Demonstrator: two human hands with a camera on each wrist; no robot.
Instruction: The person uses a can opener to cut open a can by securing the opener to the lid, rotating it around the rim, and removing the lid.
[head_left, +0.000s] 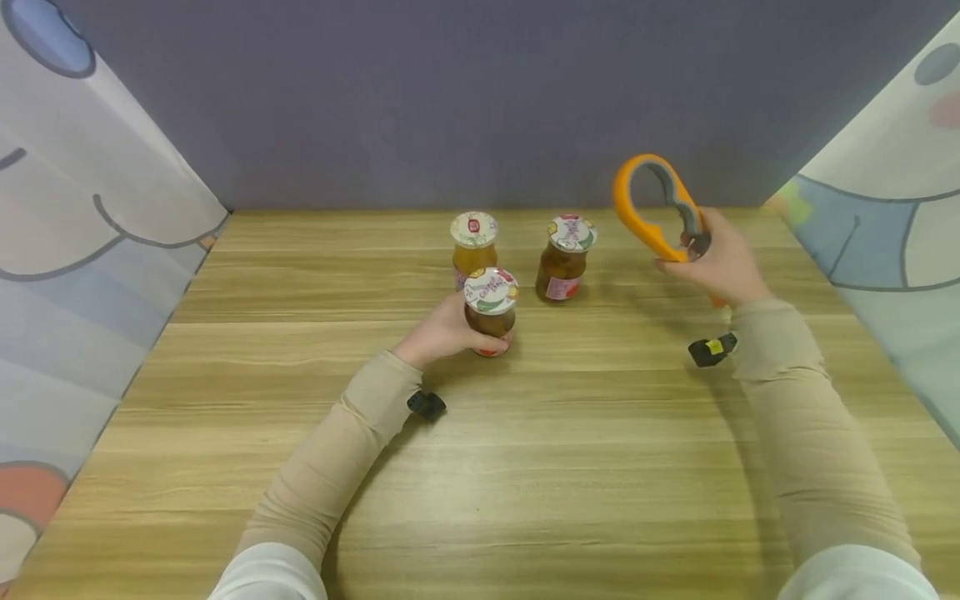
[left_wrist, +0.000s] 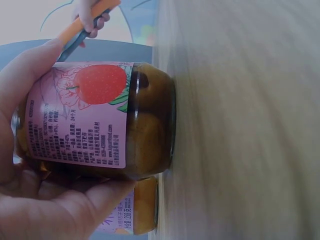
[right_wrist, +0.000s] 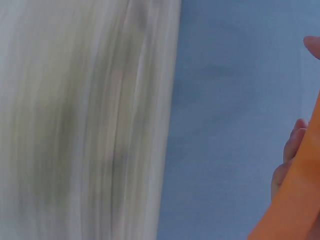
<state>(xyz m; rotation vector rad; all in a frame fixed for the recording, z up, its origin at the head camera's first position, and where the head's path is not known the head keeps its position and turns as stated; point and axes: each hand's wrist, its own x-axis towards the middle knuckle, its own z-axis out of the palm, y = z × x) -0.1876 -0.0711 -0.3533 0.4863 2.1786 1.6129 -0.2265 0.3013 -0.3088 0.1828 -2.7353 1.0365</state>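
My left hand [head_left: 444, 332] grips a glass jar of dark fruit [head_left: 491, 312] round its side. Its lid is white and patterned; the left wrist view shows its pink label [left_wrist: 80, 117] with a red fruit. In my right hand [head_left: 726, 260] is an orange jar opener [head_left: 637, 218] with a grey ridged lining, held up above the table at the right. Fingers [right_wrist: 292, 145] wrap its orange handle [right_wrist: 295, 200] in the right wrist view. Just behind the gripped jar stands a jar of yellow fruit [head_left: 474, 242], partly hidden by it.
Another dark jar [head_left: 562, 265] with a pink label stands upright between the gripped jar and the jar opener. The wooden table [head_left: 570, 467] ends at a grey-blue wall panel [head_left: 420, 108]. Cartoon-printed panels [head_left: 75, 233] flank both sides.
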